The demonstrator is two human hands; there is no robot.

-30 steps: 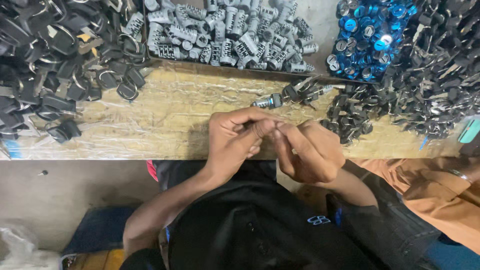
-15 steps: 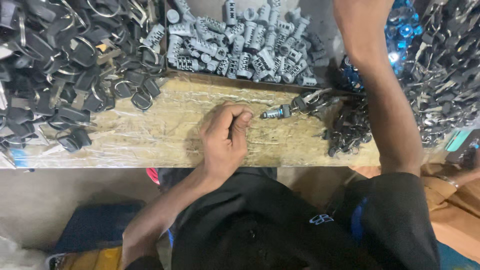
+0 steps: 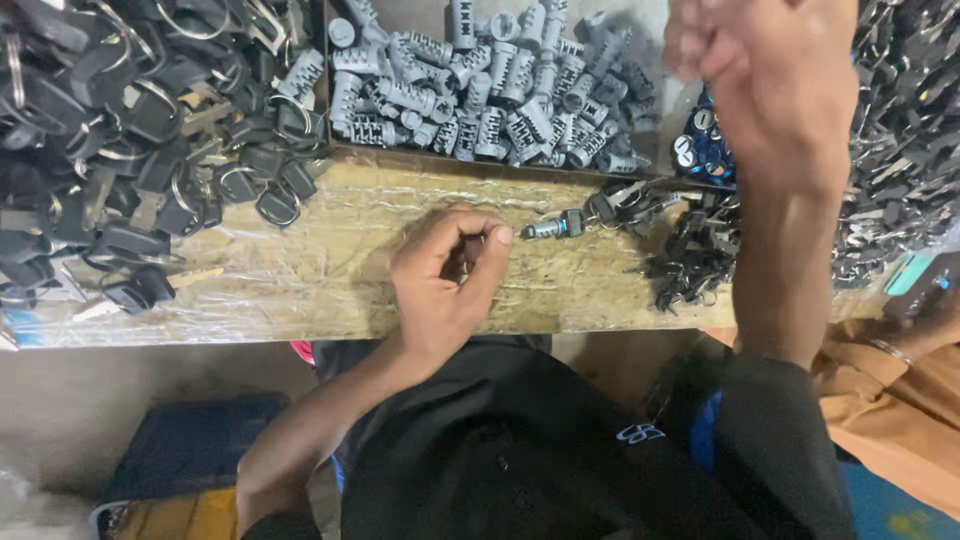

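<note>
My left hand (image 3: 445,275) rests on the wooden bench (image 3: 330,290), fingers curled and thumb pressed to the forefinger. A small dark part shows inside the curl. Just right of it a metal lock cylinder (image 3: 555,228) lies on the wood. My right hand (image 3: 770,85) is raised at the upper right, over a heap of blue caps (image 3: 697,148). It is blurred and its fingers are bunched; what they hold is hidden.
A tray of grey ribbed cylinders (image 3: 480,95) sits behind the bench. Black key heads with rings (image 3: 130,140) fill the left, dark metal parts (image 3: 905,150) the right, with a small clump (image 3: 690,262) on the wood. Another person's orange sleeve (image 3: 900,400) is at the right.
A second ago both hands were together over the bench edge. My right hand has since lifted up and away to the upper right. My left hand stayed on the bench and curled its fingers.
</note>
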